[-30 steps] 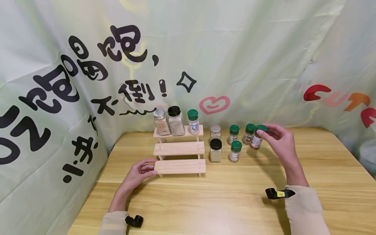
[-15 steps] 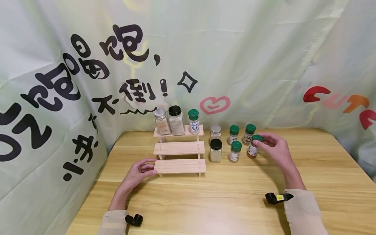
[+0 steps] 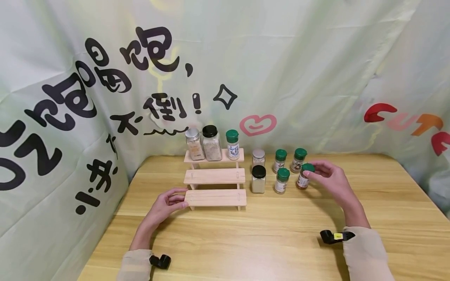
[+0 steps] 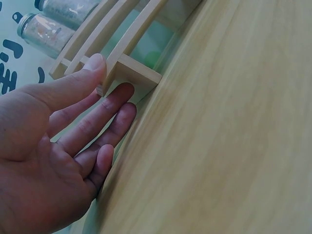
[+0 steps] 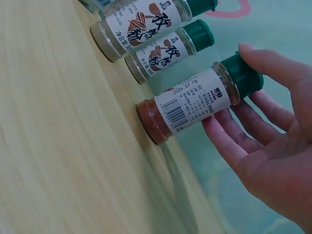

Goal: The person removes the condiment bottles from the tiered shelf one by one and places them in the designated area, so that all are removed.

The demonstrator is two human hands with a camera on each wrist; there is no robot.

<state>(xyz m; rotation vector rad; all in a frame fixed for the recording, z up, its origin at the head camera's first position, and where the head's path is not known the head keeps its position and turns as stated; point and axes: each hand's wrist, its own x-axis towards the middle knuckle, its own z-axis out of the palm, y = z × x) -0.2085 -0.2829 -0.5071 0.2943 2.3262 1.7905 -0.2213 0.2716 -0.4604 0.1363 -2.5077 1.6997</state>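
Observation:
My right hand [image 3: 328, 179] holds a spice jar [image 5: 187, 107] with a green cap and reddish powder, thumb on the cap and fingers behind. The jar stands upright at the table top, at the right end of the front row of jars. My left hand [image 3: 166, 207] pinches the left end of the lowest step of a three-step wooden rack [image 3: 215, 198], thumb at its top edge and fingers by its leg. On the top step stand a silver-capped jar [image 3: 194, 146], a black-capped jar [image 3: 212, 145] and a green-capped shaker [image 3: 233, 146].
Right of the rack stand a silver-capped jar [image 3: 258, 158] and a black-capped jar [image 3: 258, 181]. Beside them are green-capped jars, one in front [image 3: 281, 182] and two behind, a left jar [image 3: 280, 162] and a right jar [image 3: 298, 160]. A printed curtain [image 3: 316, 78] hangs behind the table [image 3: 225, 242].
My right hand has brought the reddish spice jar forward and down, from beside the back green-capped jar to the front row. My left hand stays at the rack.

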